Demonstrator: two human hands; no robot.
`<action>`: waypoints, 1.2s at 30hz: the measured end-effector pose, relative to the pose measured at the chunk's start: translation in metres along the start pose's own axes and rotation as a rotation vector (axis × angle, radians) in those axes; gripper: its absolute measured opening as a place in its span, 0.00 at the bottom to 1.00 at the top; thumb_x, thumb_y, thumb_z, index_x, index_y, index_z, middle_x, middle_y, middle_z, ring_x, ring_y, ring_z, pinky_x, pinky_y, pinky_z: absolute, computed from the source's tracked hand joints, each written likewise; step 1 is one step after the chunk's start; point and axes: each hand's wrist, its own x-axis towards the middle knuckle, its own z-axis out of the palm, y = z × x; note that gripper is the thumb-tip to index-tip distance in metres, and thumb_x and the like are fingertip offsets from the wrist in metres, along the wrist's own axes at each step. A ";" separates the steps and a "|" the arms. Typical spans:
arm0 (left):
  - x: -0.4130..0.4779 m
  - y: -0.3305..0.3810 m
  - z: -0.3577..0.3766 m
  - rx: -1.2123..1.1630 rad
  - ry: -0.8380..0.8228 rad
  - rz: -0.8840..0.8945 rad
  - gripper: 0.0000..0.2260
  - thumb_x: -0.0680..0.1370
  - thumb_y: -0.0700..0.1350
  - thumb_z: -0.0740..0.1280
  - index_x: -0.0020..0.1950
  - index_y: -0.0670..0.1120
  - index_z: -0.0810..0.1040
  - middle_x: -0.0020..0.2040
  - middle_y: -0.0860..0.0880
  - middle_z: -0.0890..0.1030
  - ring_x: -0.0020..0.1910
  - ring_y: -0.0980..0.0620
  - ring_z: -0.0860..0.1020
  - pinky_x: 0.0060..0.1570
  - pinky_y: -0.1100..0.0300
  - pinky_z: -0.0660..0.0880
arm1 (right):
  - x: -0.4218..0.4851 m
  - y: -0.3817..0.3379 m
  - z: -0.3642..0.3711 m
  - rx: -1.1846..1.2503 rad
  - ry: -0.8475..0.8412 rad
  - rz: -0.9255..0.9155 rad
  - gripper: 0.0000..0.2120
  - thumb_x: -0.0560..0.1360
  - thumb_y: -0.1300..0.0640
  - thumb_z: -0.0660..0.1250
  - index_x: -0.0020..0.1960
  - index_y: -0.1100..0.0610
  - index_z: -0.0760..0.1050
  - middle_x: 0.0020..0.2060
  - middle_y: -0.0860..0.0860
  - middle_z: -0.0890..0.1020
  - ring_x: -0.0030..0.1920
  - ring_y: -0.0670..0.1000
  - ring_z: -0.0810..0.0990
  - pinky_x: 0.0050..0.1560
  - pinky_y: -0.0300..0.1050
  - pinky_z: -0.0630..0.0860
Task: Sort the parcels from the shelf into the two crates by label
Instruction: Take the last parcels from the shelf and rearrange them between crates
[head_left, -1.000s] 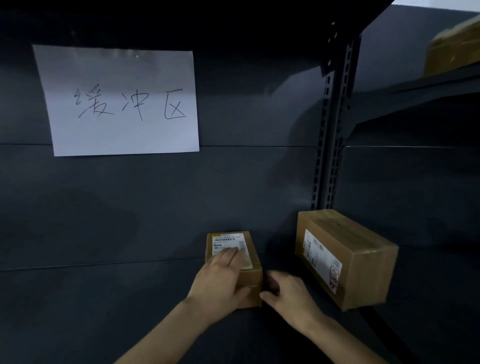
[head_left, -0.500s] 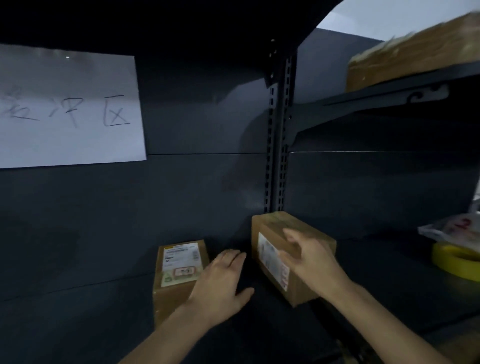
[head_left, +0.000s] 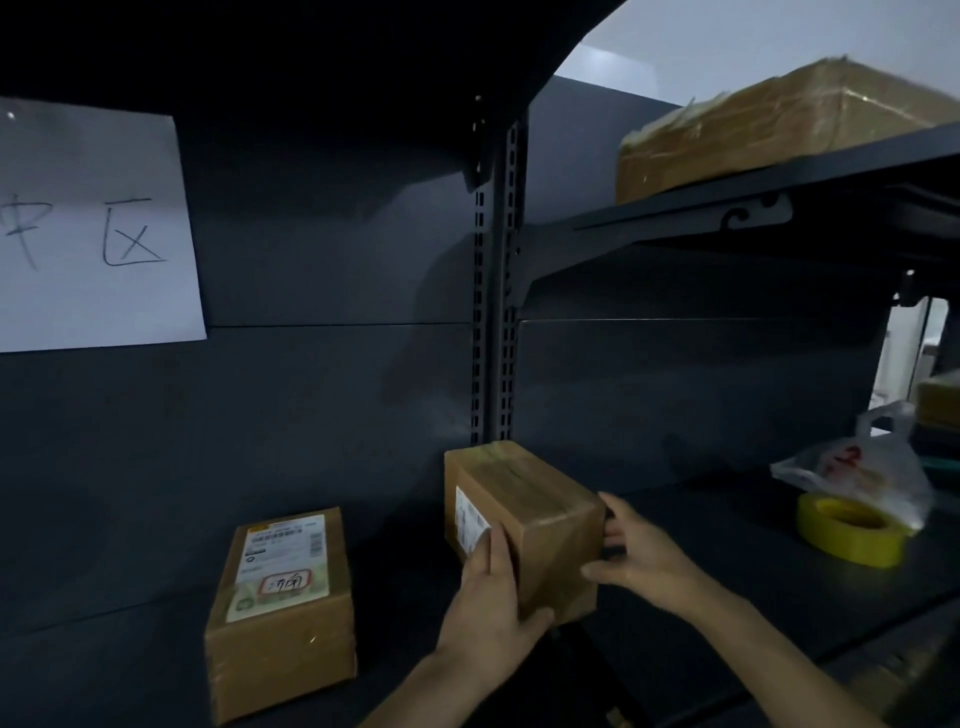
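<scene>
Your two hands are on the brown box (head_left: 524, 525) that sits on the dark shelf (head_left: 727, 561), right in front of the tall metal post (head_left: 498, 291). Your left hand (head_left: 488, 608) presses flat on the left side of this box, with the fingers lying over the edge of its white label (head_left: 470, 522). Your right hand (head_left: 636, 553) presses on the right side, with the fingers curled around the back corner. So the box is squeezed between both hands. You cannot tell if it is lifted off the shelf or resting on it. To the left of this box, a little apart from it, a second brown box (head_left: 283, 613) lies flat on the shelf. It has a big label (head_left: 283, 564) on top, with a red-edged square and hand-written marks in it. To the right of the held box, well apart, a yellow tape roll (head_left: 852, 530) lies on the shelf. A white plastic bag (head_left: 857, 467) with red print touches the roll from behind. Behind and to the left of the held box, a white paper sign (head_left: 93, 228) with hand-written marks hangs on the dark back wall. High up to the right, a big taped box (head_left: 779, 130) rests on the upper shelf (head_left: 753, 208).
</scene>
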 end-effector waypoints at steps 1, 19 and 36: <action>0.001 0.001 0.001 0.001 0.022 -0.010 0.46 0.73 0.53 0.69 0.77 0.48 0.39 0.76 0.51 0.50 0.74 0.52 0.56 0.72 0.57 0.62 | 0.002 0.000 0.005 0.031 0.024 -0.024 0.43 0.68 0.58 0.74 0.75 0.52 0.53 0.55 0.44 0.74 0.58 0.45 0.74 0.61 0.41 0.72; -0.015 -0.004 -0.085 0.572 -0.007 0.169 0.30 0.78 0.42 0.60 0.76 0.50 0.51 0.75 0.51 0.56 0.73 0.51 0.56 0.71 0.57 0.59 | -0.006 -0.024 0.094 0.035 -0.050 -0.009 0.14 0.71 0.54 0.72 0.52 0.52 0.70 0.41 0.47 0.81 0.41 0.42 0.80 0.43 0.32 0.76; -0.055 -0.033 -0.103 0.580 0.094 0.150 0.34 0.78 0.53 0.62 0.77 0.52 0.46 0.77 0.52 0.51 0.75 0.54 0.51 0.74 0.58 0.49 | 0.005 -0.032 0.073 -0.096 -0.009 -0.098 0.35 0.71 0.52 0.72 0.72 0.57 0.61 0.61 0.54 0.76 0.57 0.46 0.75 0.54 0.34 0.69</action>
